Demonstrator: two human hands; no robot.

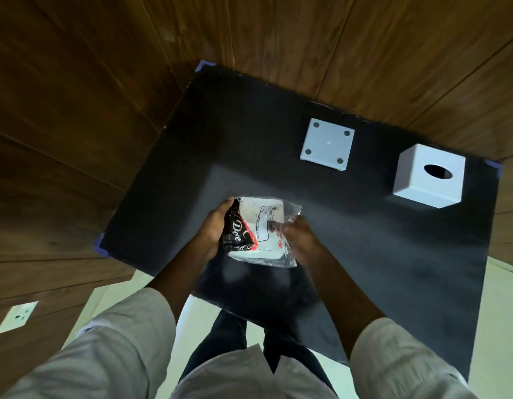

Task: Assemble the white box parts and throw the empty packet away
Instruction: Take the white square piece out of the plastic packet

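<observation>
Overhead, looking down on a black mat (350,240), corners taped blue, laid on a wood-panelled surface (76,110).

Near centre, clear packet (261,230) gripped by left hand (213,226) and right hand (301,240). Far right: flat white plate (327,144), beside it white box with oval hole (429,175), both apart on mat. Near left: wall socket (17,316); pale floor (502,312) below.

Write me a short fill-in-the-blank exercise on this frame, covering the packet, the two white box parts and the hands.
1. The packet is held by ____ hands, the left hand and the right hand.
2. The white cube has an oval ____ in its top face.
3. The flat white plate has ____ dark round spots, one near each corner.
4. Both white parts rest on the ____ mat.

Missing words: both; hole; four; black
</observation>
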